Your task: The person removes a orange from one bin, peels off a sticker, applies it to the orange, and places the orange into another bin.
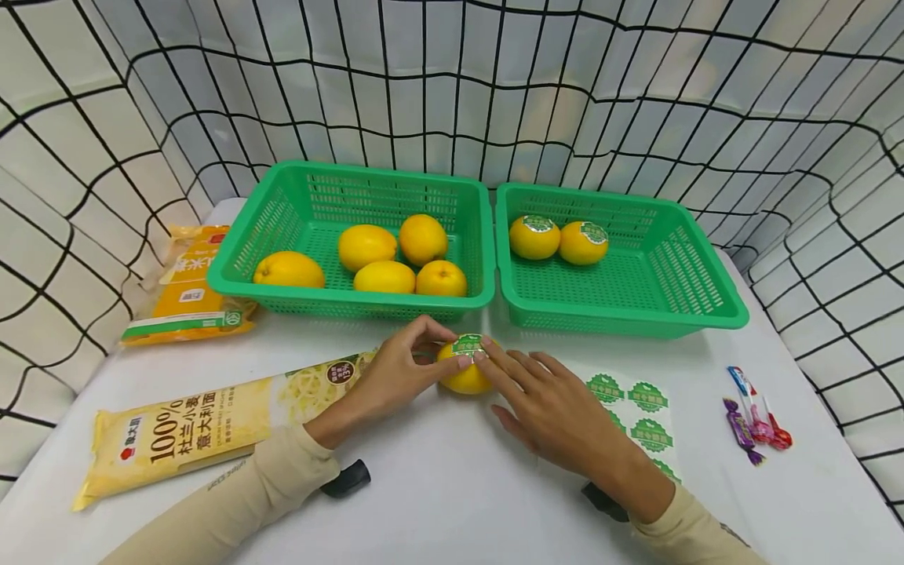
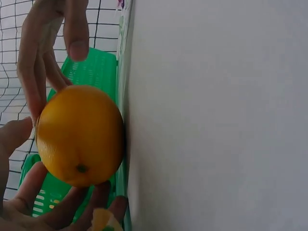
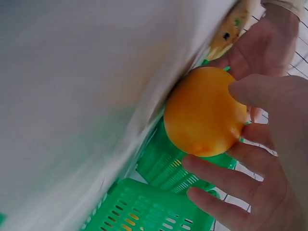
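Note:
An orange [image 1: 468, 378] rests on the white table, with a green label sticker [image 1: 468, 345] on its top. My left hand [image 1: 395, 369] holds the orange from its left side, thumb against the sticker's edge. With straight fingers, my right hand [image 1: 565, 408] touches the sticker from the right. The left wrist view shows the orange [image 2: 82, 139] between both hands. In the right wrist view the right thumb lies against the orange [image 3: 204, 113], while its other fingers spread beside it. Under and beside the right forearm lies a sheet of green stickers [image 1: 650, 433].
Behind the hands stand a green basket [image 1: 353, 302] with several oranges and another green basket [image 1: 621, 318] with two stickered oranges. A pasta packet [image 1: 212, 420] and an orange food bag [image 1: 187, 290] lie left. Candies [image 1: 759, 424] lie right. Black netting [image 1: 452, 86] surrounds the table.

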Demonstrator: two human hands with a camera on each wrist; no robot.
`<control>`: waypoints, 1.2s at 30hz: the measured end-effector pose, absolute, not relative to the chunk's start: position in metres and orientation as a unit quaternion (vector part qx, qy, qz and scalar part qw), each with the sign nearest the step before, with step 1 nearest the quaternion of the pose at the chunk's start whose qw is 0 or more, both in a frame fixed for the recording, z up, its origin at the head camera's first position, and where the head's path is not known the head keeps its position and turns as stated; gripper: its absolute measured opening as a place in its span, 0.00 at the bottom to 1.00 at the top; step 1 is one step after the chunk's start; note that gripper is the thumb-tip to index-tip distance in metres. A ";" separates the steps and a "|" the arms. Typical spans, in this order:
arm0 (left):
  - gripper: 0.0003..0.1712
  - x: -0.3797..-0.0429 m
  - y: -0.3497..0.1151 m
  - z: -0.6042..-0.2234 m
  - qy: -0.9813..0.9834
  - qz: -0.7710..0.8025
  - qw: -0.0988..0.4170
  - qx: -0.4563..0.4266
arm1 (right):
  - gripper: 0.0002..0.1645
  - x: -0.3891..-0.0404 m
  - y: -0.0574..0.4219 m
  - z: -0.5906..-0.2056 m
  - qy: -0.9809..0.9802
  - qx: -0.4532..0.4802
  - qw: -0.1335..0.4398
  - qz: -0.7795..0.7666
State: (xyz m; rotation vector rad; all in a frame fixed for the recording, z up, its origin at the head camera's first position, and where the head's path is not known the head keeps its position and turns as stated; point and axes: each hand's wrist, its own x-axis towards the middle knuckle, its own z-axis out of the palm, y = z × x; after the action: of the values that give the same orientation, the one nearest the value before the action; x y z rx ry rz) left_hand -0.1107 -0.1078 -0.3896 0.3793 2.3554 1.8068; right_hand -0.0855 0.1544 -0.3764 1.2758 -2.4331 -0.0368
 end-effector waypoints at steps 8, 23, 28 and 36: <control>0.23 -0.106 -0.102 -0.389 0.786 0.601 0.071 0.126 | 0.46 -0.089 0.159 -0.372 -0.867 0.464 0.160 0.083; 0.12 -0.113 -0.113 -0.387 0.789 0.589 0.090 0.152 | 0.42 -0.101 0.168 -0.371 -0.873 0.461 0.102 0.125; 0.10 -0.114 -0.113 -0.387 0.782 0.594 0.096 0.162 | 0.42 -0.104 0.166 -0.377 -0.869 0.466 0.087 0.144; 0.19 -0.114 -0.115 -0.386 0.782 0.589 0.101 0.179 | 0.39 -0.103 0.164 -0.383 -0.872 0.461 0.082 0.139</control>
State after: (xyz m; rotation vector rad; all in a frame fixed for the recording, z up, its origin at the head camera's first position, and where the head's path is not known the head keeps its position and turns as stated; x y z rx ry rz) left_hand -0.1136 -0.1150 -0.3865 0.5293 2.3104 1.7396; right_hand -0.1028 0.1636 -0.3832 1.3787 -2.6060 0.4162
